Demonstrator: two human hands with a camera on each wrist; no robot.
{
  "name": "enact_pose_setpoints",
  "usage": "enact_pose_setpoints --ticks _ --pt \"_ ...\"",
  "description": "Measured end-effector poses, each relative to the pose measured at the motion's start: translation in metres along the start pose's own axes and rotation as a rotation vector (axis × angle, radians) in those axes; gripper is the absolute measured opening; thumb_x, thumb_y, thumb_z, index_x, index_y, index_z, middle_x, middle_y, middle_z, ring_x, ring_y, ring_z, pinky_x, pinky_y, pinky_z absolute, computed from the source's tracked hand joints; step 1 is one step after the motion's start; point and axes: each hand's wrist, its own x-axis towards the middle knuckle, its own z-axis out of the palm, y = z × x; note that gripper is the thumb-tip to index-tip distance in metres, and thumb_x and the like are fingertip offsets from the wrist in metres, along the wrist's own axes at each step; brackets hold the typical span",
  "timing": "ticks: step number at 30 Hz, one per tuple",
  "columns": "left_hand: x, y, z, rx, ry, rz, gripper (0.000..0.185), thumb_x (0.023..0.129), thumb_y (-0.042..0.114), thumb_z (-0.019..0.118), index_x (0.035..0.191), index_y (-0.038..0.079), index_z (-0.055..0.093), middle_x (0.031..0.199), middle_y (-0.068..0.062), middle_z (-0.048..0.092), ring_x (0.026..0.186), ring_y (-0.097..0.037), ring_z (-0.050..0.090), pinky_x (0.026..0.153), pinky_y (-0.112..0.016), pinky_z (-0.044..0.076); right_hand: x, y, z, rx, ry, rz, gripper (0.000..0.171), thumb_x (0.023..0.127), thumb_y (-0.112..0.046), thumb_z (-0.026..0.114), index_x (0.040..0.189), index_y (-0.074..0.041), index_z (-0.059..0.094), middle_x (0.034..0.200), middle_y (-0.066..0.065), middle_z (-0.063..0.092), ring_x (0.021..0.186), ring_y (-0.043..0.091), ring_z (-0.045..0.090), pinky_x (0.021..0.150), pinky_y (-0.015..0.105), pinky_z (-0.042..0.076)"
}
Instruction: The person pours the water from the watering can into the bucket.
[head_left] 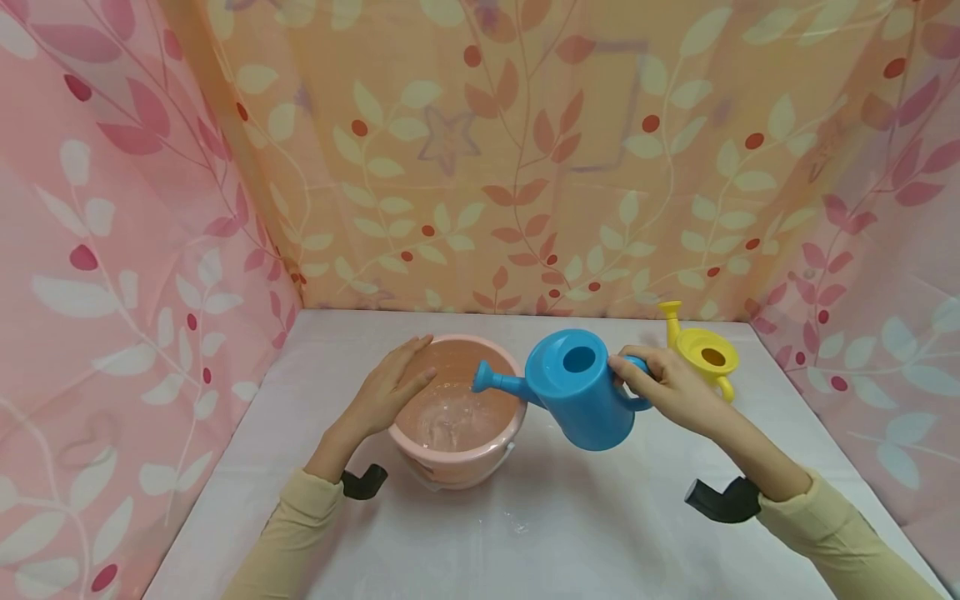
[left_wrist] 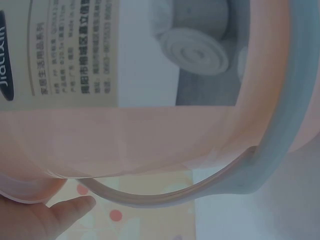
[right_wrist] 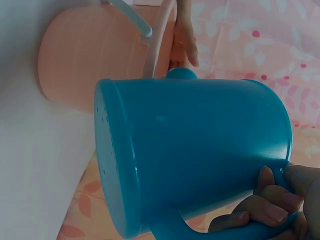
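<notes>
My right hand [head_left: 671, 383] grips the handle of a blue watering can [head_left: 573, 392], its fingers curled round the handle in the right wrist view. The can is raised off the table and tilted slightly, its spout reaching over the right rim of a pink bucket [head_left: 459, 457]. Clear water [head_left: 453, 417] shows inside the bucket. At the bucket's left rim, my left hand [head_left: 386, 390] rests with fingers extended and thumb apart. The left wrist view holds the bucket's printed label [left_wrist: 60, 55] and its pale handle [left_wrist: 225, 187]. Small drops are visible on the underside of the can.
A yellow watering can [head_left: 705, 354] stands at the back right, behind my right hand. Water drops [head_left: 516, 523] lie on the white table [head_left: 585, 533] in front of the bucket. Patterned cloth [head_left: 480, 167] hangs behind and on both sides.
</notes>
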Motion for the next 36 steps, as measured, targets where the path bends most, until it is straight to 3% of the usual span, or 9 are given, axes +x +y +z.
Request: enact_pose_setpoints --ticks 9,16,22,36 --pt "-0.0004 0.0 -0.0001 0.001 0.003 0.001 0.058 0.093 0.051 0.044 0.145 0.028 0.031 0.151 -0.003 0.028 0.14 -0.027 0.022 0.107 -0.059 0.022 0.0029 0.0035 -0.0014 -0.024 -0.008 0.003 0.025 0.096 -0.026 0.05 0.08 -0.009 0.057 0.061 0.004 0.045 0.064 0.021 0.05 0.06 0.026 0.042" --pt "0.0001 -0.001 0.0001 0.001 0.003 0.003 0.059 0.093 0.051 0.044 0.145 0.027 0.03 0.151 -0.003 0.028 0.139 -0.027 0.022 0.106 -0.059 0.022 0.0039 0.002 -0.002 -0.02 -0.014 0.016 0.027 0.096 -0.028 0.05 0.081 -0.007 0.056 0.066 0.015 0.048 0.067 0.026 0.051 0.061 0.027 0.041" --pt "0.0006 -0.0006 0.0004 0.003 0.008 0.002 0.058 0.094 0.051 0.044 0.145 0.028 0.03 0.151 -0.003 0.028 0.139 -0.028 0.023 0.107 -0.059 0.022 0.0047 0.0004 -0.003 -0.036 -0.016 0.012 0.028 0.096 -0.028 0.05 0.079 -0.006 0.056 0.064 0.006 0.047 0.068 0.024 0.05 0.061 0.027 0.042" --pt "0.0008 -0.0006 0.0002 0.002 0.004 0.002 0.057 0.094 0.05 0.044 0.145 0.028 0.03 0.151 -0.002 0.028 0.14 -0.025 0.023 0.107 -0.058 0.022 0.0058 -0.0015 -0.0035 -0.038 -0.021 0.001 0.03 0.096 -0.028 0.05 0.077 -0.005 0.054 0.064 0.01 0.047 0.067 0.024 0.05 0.064 0.028 0.042"
